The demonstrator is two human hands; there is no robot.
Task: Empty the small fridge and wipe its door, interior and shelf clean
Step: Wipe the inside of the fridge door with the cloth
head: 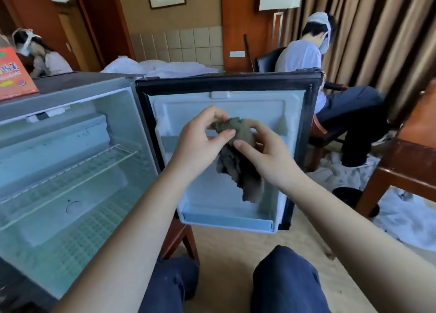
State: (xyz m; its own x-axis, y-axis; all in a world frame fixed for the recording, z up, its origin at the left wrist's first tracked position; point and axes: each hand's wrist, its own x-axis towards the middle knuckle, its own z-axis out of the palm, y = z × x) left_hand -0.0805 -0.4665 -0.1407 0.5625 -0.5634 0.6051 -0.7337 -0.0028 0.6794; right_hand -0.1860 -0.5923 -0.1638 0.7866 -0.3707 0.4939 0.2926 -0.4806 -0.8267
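**Head view.** The small fridge [70, 95] stands open at 9 o'clock of frame centre. Its cavity shows no contents, and the wire shelf [77, 171] sits in its slot. The door [259, 109] is swung out toward 12 o'clock with its inner liner facing the camera. The door bin [226, 220] along its lower edge holds nothing. A red box [14, 76] rests on the fridge top at 10 o'clock.

The cloth [240, 175] is at frame centre, held in the air in front of the door liner. Whether it touches the liner cannot be told. The left hand [200, 138] pinches the bunched upper end between thumb and fingers. The right hand [266, 156] holds the same bunch from the 3 o'clock side, thumb laid on the fabric. Both grips are closed on the cloth.

**Orientation.** The cloth's long axis runs roughly 12 to 6 o'clock — bunched end up, loose ragged end hanging and pointing toward 5 o'clock.

**Step in hand, as judged.** Emptying appears complete, and the cloth is being gathered for wiping. The next move calls for a compact pad in one hand, pressed flat on the liner, with strokes reaching the recessed corners and the bin — the other hand may need to steady the door.
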